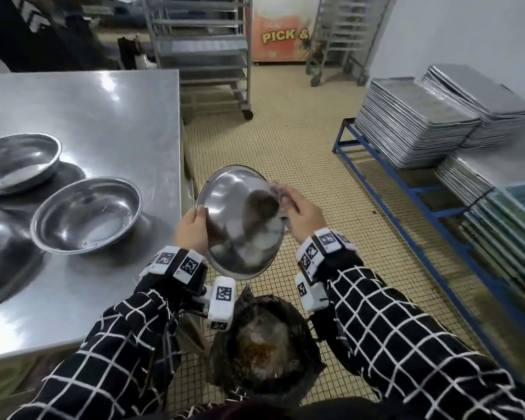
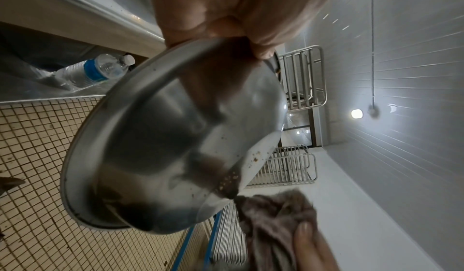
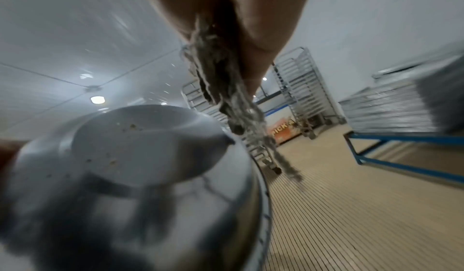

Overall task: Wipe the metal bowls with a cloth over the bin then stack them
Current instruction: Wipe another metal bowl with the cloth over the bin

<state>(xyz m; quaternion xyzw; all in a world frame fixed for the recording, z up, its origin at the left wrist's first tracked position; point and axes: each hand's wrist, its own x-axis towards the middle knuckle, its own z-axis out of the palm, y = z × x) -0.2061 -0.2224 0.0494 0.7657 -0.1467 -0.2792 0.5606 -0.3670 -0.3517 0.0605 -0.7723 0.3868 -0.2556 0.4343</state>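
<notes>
I hold a metal bowl (image 1: 240, 219) tilted, its outer underside turned toward me, above the black-lined bin (image 1: 264, 344). My left hand (image 1: 191, 225) grips its left rim; the left wrist view shows the fingers curled over the edge of the bowl (image 2: 160, 146), whose base is speckled with crumbs. My right hand (image 1: 303, 213) holds a grey-brown cloth (image 1: 278, 189) against the bowl's upper right side. The cloth (image 2: 276, 219) is bunched in that hand, and frayed cloth (image 3: 226, 96) hangs from it beside the bowl (image 3: 140, 166).
A steel table (image 1: 103, 110) at left carries two upright bowls (image 1: 87, 218) (image 1: 19, 162) and a dark upturned one (image 1: 3, 250). Stacked baking trays (image 1: 419, 122) sit on a blue frame (image 1: 406, 189) at right. Wheeled racks (image 1: 206, 50) stand behind on the tiled floor.
</notes>
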